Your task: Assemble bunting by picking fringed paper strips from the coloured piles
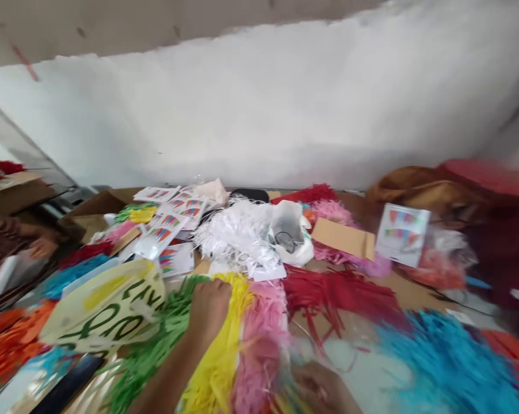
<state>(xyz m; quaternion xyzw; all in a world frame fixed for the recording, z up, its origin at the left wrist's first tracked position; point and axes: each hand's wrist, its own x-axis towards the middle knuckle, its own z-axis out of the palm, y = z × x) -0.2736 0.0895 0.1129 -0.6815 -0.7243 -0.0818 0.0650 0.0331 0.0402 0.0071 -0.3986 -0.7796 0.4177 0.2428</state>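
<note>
My left hand (210, 305) is closed in a fist at the top end of the yellow paper fringe (216, 356), its fingertips hidden. Beside it on the left lies the green paper fringe (149, 356), partly under my forearm. A pink paper fringe (262, 339) runs alongside the yellow one. Low in the view, my right hand (322, 388) is smeared by motion, with its fingers curled near the pink fringe's lower part. Blurred pale blue and yellow strands show by those fingers; whether they are held I cannot make out.
White shiny fringe (237, 236) and a white plastic bag (292, 233) lie behind. Red fringe (341, 296) and blue fringe (453, 356) spread to the right. Printed cards (162, 233) and a yellowish lettered bag (113, 305) lie left. Another person's hand (44, 247) shows far left.
</note>
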